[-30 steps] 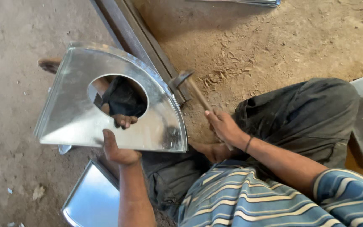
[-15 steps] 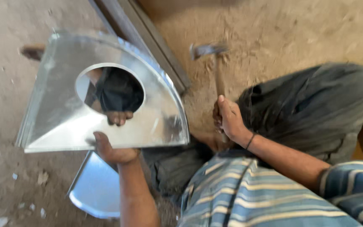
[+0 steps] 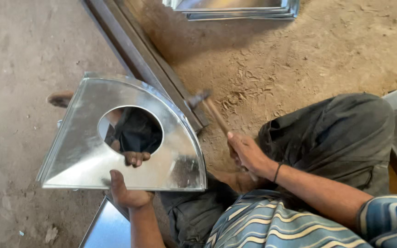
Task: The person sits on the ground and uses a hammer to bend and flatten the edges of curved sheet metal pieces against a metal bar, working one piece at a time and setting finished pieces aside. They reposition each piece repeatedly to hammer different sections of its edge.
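So this was mid-hammering, looked like the seam-closing stage on a galvanised sheet-metal piece, quarter-round with a circular hole cut in it. The left hand pinched its straight bottom edge, thumb on the near face and fingertips curled up behind, showing through the hole. The right hand had its fingers wrapped tight round the wooden handle of a hammer, head blurred right at the curved rim, just above a steel angle bar lying on the dirt. I'd guess the next blow needed the rim kept backed against that bar. The sheet stood tilted on edge, long axis along the straight bottom edge beside the thumb, its narrow end pointing away from the hammer.
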